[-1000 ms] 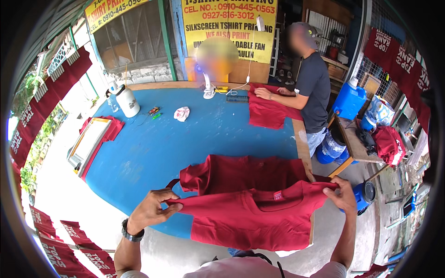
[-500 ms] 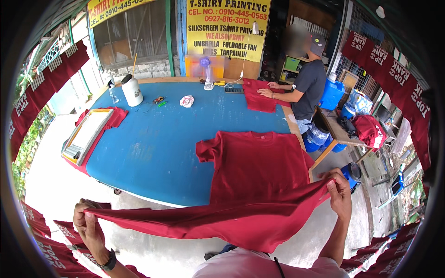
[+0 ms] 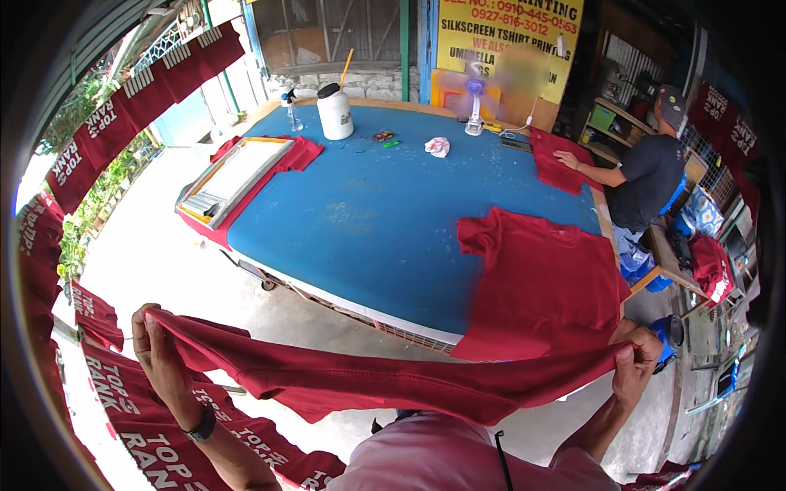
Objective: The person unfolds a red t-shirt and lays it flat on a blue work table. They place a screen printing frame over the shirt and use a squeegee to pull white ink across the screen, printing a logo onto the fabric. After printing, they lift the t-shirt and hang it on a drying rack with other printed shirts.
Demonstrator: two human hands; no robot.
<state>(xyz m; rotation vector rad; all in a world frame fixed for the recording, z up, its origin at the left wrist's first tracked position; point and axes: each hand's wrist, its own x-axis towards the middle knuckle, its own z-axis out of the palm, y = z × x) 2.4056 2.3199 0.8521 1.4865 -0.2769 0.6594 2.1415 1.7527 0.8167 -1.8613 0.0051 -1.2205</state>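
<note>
Stretched sideways in front of me is a dark red T-shirt (image 3: 385, 378), sagging in folds between my two hands. My left hand (image 3: 155, 342) pinches one end of it, and a dark watch sits on that wrist. The other end is gripped by my right hand (image 3: 639, 357), near the table's corner. Beyond it a second red T-shirt (image 3: 544, 282) lies spread flat on the blue table (image 3: 368, 237), its neck toward the far side. The held shirt's upper edge partly covers the flat shirt's near edge.
At the table's left a framed printing screen (image 3: 237, 176) lies over red fabric. A white jar (image 3: 335, 114), a spray bottle (image 3: 292, 113) and a small fan (image 3: 475, 106) stand along the back. A co-worker (image 3: 651, 168) touches another red shirt (image 3: 561, 159). Printed red shirts (image 3: 139, 102) hang around.
My view has turned left, so the table appears further right. The held shirt has shifted and folded differently, still stretched between both hands. The co-worker now stands more upright, one hand on the far shirt.
</note>
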